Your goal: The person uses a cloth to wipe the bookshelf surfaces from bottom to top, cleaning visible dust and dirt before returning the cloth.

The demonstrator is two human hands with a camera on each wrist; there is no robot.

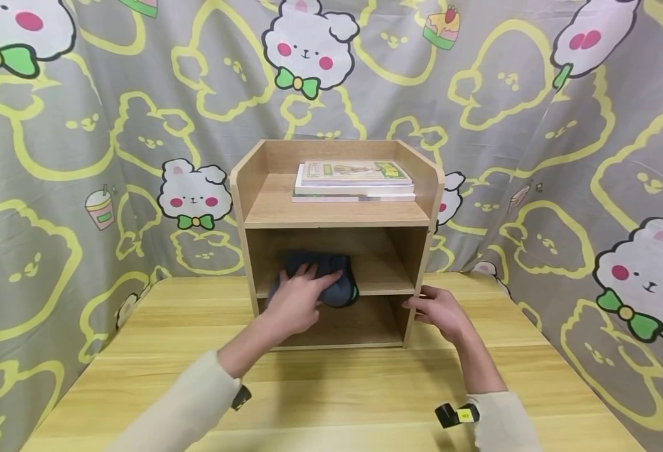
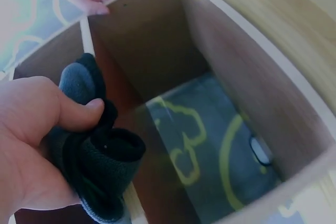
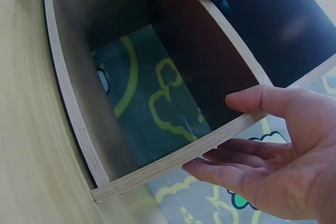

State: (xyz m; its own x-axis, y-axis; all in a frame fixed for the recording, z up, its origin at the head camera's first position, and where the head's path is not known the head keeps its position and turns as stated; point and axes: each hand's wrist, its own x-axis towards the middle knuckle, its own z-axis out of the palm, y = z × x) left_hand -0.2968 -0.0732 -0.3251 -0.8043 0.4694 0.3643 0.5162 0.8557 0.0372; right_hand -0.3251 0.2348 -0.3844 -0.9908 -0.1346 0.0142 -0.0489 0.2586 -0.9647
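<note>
Navy fabric bundle (image 1: 339, 291) in left grip (image 1: 299, 299), bulging past thumb (image 2: 86, 115).

Booth of cartoon-print curtains (image 1: 377, 107)

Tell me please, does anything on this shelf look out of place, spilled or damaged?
I see nothing spilled or damaged. The dark cloth sticks out past the front edge of the middle board, which looks untidy, but the left hand is holding it. The books on top have edges that do not line up.
</note>
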